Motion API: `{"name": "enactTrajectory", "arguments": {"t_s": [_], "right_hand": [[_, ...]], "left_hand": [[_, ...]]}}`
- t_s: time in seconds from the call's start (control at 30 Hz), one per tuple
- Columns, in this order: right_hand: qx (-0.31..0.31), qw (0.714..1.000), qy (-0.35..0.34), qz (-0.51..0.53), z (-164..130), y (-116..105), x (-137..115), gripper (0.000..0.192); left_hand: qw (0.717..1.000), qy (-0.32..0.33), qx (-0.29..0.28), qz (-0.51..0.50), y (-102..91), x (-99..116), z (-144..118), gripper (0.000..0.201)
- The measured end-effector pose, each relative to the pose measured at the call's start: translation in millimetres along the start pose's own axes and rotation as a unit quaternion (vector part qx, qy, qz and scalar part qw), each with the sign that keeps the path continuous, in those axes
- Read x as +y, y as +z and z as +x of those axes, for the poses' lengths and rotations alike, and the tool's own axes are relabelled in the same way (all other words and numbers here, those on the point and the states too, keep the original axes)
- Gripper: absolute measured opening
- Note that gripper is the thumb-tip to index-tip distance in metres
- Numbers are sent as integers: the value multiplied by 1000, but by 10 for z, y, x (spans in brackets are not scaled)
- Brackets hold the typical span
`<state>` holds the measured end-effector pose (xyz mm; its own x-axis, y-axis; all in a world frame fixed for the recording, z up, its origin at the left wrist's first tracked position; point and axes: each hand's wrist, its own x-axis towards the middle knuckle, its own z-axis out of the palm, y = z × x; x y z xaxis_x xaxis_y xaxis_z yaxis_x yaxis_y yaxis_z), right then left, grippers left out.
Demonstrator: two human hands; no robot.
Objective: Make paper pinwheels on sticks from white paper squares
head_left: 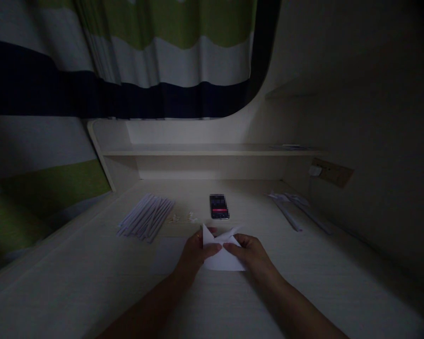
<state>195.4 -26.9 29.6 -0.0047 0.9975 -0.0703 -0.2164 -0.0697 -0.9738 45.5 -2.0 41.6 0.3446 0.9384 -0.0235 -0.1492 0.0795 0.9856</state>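
Note:
Between my hands is a white sheet of paper [224, 262], partly folded, with pointed flaps standing up at its far side. My left hand [197, 249] grips its left side, the thumb lying on the near face and the fingers behind. On the right side, my right hand [249, 252] pinches the paper, its thumb tip close to the left thumb. Beyond them a phone [219, 207] with a lit screen lies on the desk. Another flat white sheet [167, 254] lies by my left wrist.
A pile of thin rolled paper sticks [146, 216] lies at the left, with small pale bits [191, 217] beside it. At the right are two longer paper rolls with flared ends [288, 214]. A shelf [208, 150] spans the back, below a striped curtain [180, 61]. A plug [315, 171] sits in the right wall.

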Motion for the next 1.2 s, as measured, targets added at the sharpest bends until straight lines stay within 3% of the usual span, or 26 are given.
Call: {"name": "enactTrajectory", "arguments": {"t_s": [0.07, 0.17, 0.37, 0.6, 0.77, 0.97, 1.2], "right_hand": [[-18, 1000, 13, -23, -8, -19, -30, 28], [-55, 995, 20, -76, -21, -39, -59, 23], [-86, 984, 24, -154, -29, -43, -43, 10], [-109, 974, 21, -197, -46, -43, -45, 3], [-120, 971, 6, -207, -21, -68, -18, 4], [-44, 983, 14, -179, -13, -62, -87, 10], [-27, 992, 0, -126, -14, -59, -87, 14]], "left_hand": [[999, 41, 12, 14, -53, 28, 37, 60], [991, 86, -9, 102, -126, 75, 61, 69], [973, 27, -128, 190, -124, 68, 23, 68], [957, 46, -130, 254, -104, 24, -1, 62], [963, 47, -148, 221, -110, -3, 18, 63], [986, 31, -98, 135, -122, 44, 19, 66], [992, 27, -74, 102, -99, 14, 19, 65]]}}
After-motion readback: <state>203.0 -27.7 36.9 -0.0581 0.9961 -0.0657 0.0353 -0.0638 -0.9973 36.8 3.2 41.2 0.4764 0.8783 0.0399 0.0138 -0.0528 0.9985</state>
